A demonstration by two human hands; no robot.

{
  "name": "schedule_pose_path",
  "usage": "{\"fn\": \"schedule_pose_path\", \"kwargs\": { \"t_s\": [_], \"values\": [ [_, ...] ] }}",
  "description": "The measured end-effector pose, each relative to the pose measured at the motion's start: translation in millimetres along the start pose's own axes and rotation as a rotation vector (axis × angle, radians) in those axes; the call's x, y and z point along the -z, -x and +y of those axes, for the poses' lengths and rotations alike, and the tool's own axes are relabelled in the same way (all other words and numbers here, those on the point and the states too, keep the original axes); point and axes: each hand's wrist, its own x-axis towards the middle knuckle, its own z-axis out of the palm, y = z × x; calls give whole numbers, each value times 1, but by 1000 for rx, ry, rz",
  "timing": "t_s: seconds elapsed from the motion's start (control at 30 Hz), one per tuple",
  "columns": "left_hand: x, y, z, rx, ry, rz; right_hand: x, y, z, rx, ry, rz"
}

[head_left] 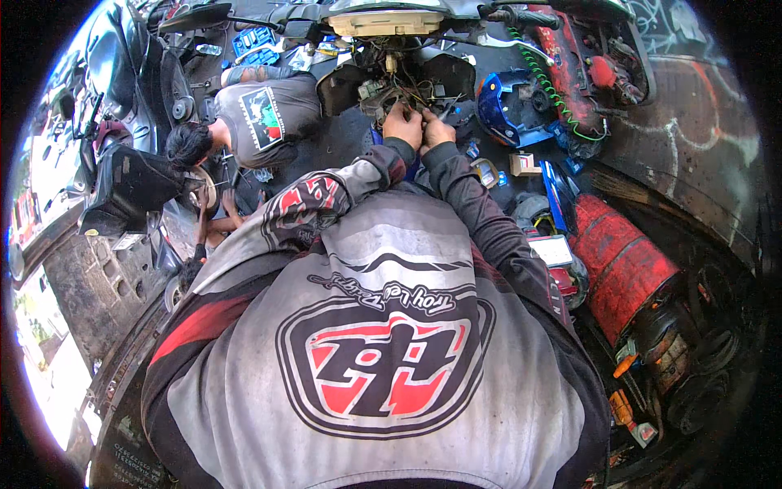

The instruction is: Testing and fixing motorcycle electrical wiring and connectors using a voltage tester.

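Below the scooter's headlight (383, 23), both hands meet in the exposed wiring bundle (391, 88). Left hand (402, 124) pinches wires there, its grip narrow. Right hand (437, 130) touches it, holding a slim tool; what kind, I cannot tell. Right of the wiring lies a blue body panel (505, 106); left crouches another person (244, 118).

Your jersey (366, 359) is matt grey cloth, grimy, with a smooth red and black print. The wires (407, 85) you work in have thin plastic coats. The blue cover (501, 106) is glossy plastic. The red cylinder (623, 265) is dull, scuffed painted metal.
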Motion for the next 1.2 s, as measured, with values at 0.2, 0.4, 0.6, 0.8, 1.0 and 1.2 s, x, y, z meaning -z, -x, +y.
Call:
{"fn": "schedule_pose_path", "kwargs": {
  "t_s": [0.2, 0.4, 0.6, 0.8, 1.0, 1.2],
  "values": [
    [1, -9, -2, 269, 367, -67, 0, 34, -13, -111, -96, -203],
    [-2, -19, -15, 15, -22, -41, 3, 40, -18, 53, 138, -59],
    [12, 2, 35, 311, 92, -81, -2, 42, -21, -41, -67, -87],
    [-9, -6, 17, 189, 50, 48, -14, 31, -23, 133, 461, 243],
    [-3, -2, 37, 192, -40, 113, -14, 28, -24, 138, 638, 272],
    [-2, -4, 31, 195, -16, 123, -14, 16, -16, 163, 708, 276]
  ]
}}
